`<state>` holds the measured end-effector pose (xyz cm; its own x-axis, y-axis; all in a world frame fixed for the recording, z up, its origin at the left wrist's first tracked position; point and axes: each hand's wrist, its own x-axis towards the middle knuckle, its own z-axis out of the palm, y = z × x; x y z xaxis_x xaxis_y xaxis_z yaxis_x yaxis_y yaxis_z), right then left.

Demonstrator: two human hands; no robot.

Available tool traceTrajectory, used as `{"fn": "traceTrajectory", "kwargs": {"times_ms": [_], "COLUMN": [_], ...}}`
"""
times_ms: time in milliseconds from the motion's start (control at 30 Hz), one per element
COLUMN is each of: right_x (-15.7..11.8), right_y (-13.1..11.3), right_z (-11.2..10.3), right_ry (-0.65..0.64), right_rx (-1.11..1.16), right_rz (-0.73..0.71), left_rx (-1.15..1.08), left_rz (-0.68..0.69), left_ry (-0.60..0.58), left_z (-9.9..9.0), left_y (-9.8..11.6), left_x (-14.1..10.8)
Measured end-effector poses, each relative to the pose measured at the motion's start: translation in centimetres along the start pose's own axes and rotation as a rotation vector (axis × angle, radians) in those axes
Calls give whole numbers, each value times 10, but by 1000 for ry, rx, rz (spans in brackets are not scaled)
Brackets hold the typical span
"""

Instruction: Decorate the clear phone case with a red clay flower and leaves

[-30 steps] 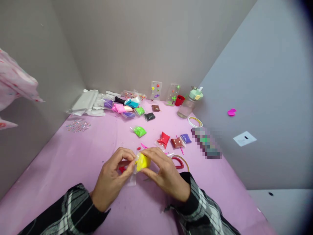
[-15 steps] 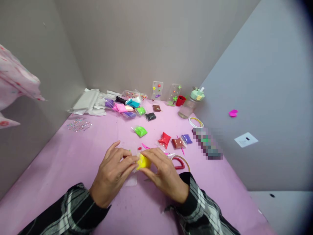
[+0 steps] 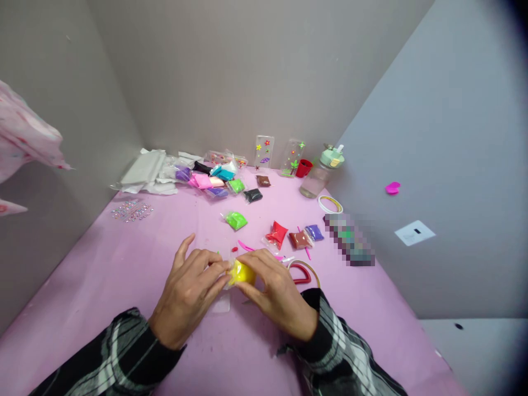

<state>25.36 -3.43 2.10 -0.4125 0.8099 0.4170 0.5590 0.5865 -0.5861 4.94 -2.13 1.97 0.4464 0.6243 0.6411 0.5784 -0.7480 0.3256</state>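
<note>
Between my hands is a clear packet of yellow clay (image 3: 242, 272). My left hand (image 3: 187, 289) pinches the packet's left end, with its thumb side toward me and one finger raised. My right hand (image 3: 280, 291) grips the other end between thumb and fingers. Under the hands lies a clear phone case (image 3: 221, 303), mostly covered. Just beyond them are a small red bit of clay (image 3: 235, 249) and a pink modelling tool (image 3: 246, 246). Scissors with a red handle (image 3: 302, 274) and a roll of tape (image 3: 317, 275) sit beside my right hand, partly hidden.
Packets of green (image 3: 236, 220), red (image 3: 277, 234), brown (image 3: 300, 240) and blue clay (image 3: 315, 232) lie ahead. More packets (image 3: 202, 181) are piled at the back left. Decorated phone cases (image 3: 264, 151), a red cup (image 3: 304, 168) and a bottle (image 3: 315, 180) stand along the back.
Both hands keep their hold on the yellow packet, and slightly more of its yellow shows. The whole view has shifted a little.
</note>
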Motion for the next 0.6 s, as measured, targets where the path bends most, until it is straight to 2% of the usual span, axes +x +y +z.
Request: {"fn": "traceTrajectory", "kwargs": {"times_ms": [233, 367, 467, 600], "right_x": [1, 2, 2, 1], "right_y": [-2, -2, -3, -6], "right_z": [-1, -2, -2, -4], "right_ry": [-41, -48, -30, 0], "right_rx": [3, 33, 63, 83], "right_rz": [9, 20, 26, 28], "left_rx": [22, -9, -103, -299], "left_rz": [2, -29, -99, -270], "left_ry": [-63, -43, 5, 24], "left_z": [0, 2, 4, 4], "left_y": [0, 0, 1, 2], "left_x": [1, 0, -2, -4]}}
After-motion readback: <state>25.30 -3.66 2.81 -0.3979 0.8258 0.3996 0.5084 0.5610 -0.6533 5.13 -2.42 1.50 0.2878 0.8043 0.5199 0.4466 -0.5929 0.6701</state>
